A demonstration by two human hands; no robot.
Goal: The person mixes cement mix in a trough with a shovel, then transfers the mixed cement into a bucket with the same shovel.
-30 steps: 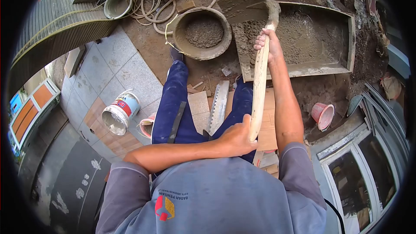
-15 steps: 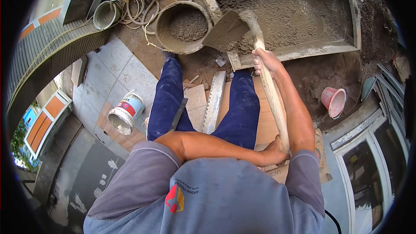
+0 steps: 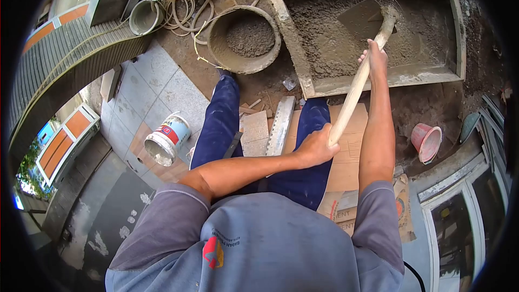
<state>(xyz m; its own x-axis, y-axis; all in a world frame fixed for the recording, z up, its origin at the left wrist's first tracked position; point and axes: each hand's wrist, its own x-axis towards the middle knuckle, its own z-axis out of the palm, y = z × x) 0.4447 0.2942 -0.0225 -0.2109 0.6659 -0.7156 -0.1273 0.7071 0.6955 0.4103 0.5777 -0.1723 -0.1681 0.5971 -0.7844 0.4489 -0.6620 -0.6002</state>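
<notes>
Both hands are wrapped around the pale wooden handle of a hoe (image 3: 351, 97). My left hand (image 3: 318, 147) grips the butt end, low in front of my body. Further up, my right hand (image 3: 377, 60) is closed around the handle toward the blade. The hoe's wide blade lies on the wet mortar (image 3: 324, 48) inside a long mixing trough (image 3: 378, 79), partly sunk or smeared with mortar; its lower edge is hard to make out. Left of the trough stands a round bucket (image 3: 216, 59) holding more mortar.
A white paint bucket (image 3: 170, 132) is tilted on the tiles to the left. At right, a red bucket (image 3: 426, 143) rests on dirt near a window frame (image 3: 432, 232). A coiled hose (image 3: 186, 16) lies behind. Cardboard (image 3: 346, 162) and a notched metal strip (image 3: 281, 124) lie underfoot.
The hoe blade has moved right, from beside the mortar bucket to the trough's middle. My right hand has gone forward and right; my left hand has moved forward and slightly left.
</notes>
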